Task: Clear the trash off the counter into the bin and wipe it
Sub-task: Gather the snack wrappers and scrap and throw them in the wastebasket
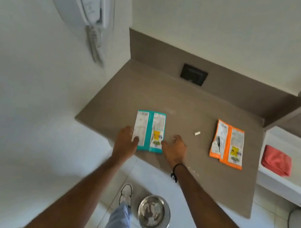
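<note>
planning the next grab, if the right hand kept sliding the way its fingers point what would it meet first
The right hand points left, at the teal wrapper, whose right edge its fingertips seem almost to touch; depth is unclear.

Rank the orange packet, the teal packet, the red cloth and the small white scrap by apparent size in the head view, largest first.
1. Teal packet and orange packet: they look about alike, so I won't rank them.
2. Red cloth, partly hidden by the shelf edge.
3. Small white scrap, clearly smallest.
</note>
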`<state>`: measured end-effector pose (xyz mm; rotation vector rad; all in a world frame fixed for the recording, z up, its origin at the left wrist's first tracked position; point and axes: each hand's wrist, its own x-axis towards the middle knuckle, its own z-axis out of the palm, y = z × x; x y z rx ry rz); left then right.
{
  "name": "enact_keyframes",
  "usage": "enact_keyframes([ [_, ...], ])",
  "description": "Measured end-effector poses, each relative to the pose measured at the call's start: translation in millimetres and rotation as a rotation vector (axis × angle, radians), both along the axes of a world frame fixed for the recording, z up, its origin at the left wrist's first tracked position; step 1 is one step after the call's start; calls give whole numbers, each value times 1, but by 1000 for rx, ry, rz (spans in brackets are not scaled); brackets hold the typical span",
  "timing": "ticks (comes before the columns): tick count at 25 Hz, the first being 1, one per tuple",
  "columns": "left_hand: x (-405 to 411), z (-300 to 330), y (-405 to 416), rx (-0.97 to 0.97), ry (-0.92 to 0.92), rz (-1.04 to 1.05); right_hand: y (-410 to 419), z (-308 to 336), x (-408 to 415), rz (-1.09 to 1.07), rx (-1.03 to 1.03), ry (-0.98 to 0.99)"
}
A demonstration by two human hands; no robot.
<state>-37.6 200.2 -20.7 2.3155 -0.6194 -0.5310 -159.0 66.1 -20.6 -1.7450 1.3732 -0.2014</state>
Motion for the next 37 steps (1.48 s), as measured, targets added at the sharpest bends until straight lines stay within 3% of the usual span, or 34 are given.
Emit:
enact_keyframes([
  [3, 33, -16, -31, 136, 75, -14, -18, -15, 38, 128, 10, 194],
  [5, 46, -26, -48, 117, 136, 0, -27, -21, 60, 108, 71, 218],
  [8, 66, -33, -72, 55, 403, 143, -40, -21, 82, -54, 355, 97],
  [11, 78, -32, -91, -9, 669, 165, -49, -16, 85, -74, 599, -13],
  [17, 87, -14, -118, -81, 829, 48, -75, 8, 81, -124, 924, -265],
  [21, 72, 3, -159, -190, 861, 19, -112, 23, 55, -182, 968, -458],
  [25, 19, 14, -210, -224, 862, -36, -169, 37, 1, -302, 901, -549],
  [27, -21, 14, -233, -191, 797, -35, -204, 42, -48, -352, 758, -496],
  [30, -78, 8, -260, -106, 609, -71, -247, 34, -122, -350, 485, -284],
  [32, -115, 1, -274, -53, 495, -120, -262, 26, -159, -295, 406, -177],
  [34, -141, -6, -283, 26, 362, -155, -269, 15, -176, -197, 359, -50],
  [37, -160, -13, -289, 161, 192, -182, -280, 3, -187, 24, 25, 287],
])
